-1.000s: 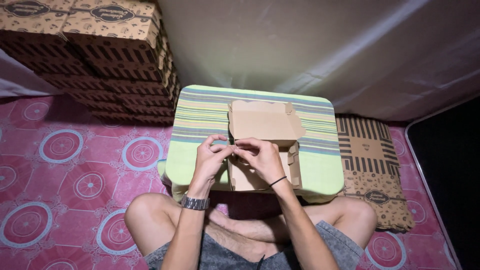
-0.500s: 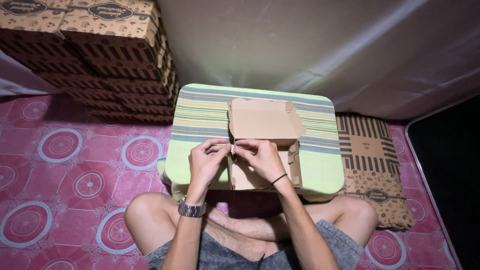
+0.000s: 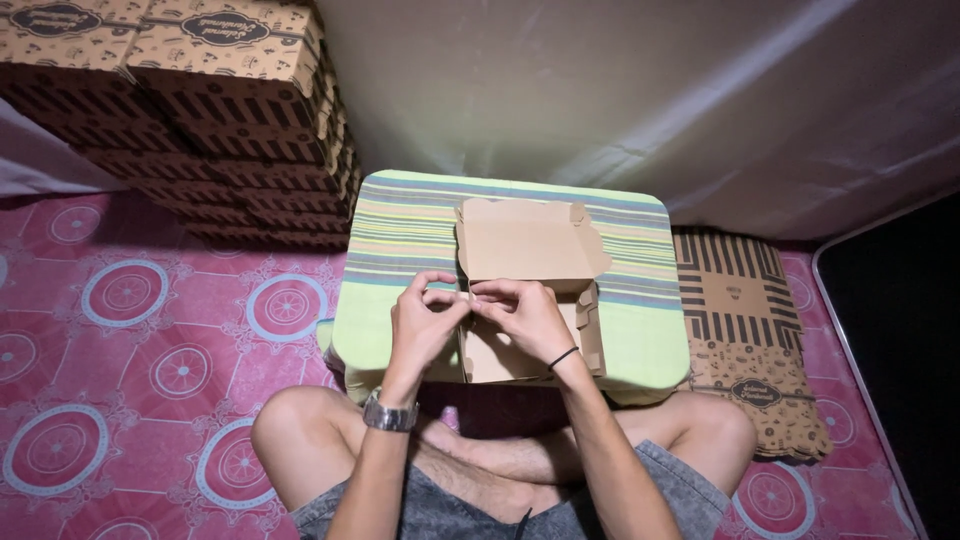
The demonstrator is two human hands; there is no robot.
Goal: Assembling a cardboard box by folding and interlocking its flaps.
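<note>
At the centre of the frame, the left hand and right hand both pinch the left wall of the half-folded cardboard box, which rests on the striped bench. The thin flap could crease or tear if pressed unevenly, or spring open if either grip slackens.

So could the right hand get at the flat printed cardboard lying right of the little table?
Probably yes. The flat printed cardboard lies uncovered on the floor beside the striped table, nothing on top of it. The right hand is busy pinching the half-folded box, though.
</note>
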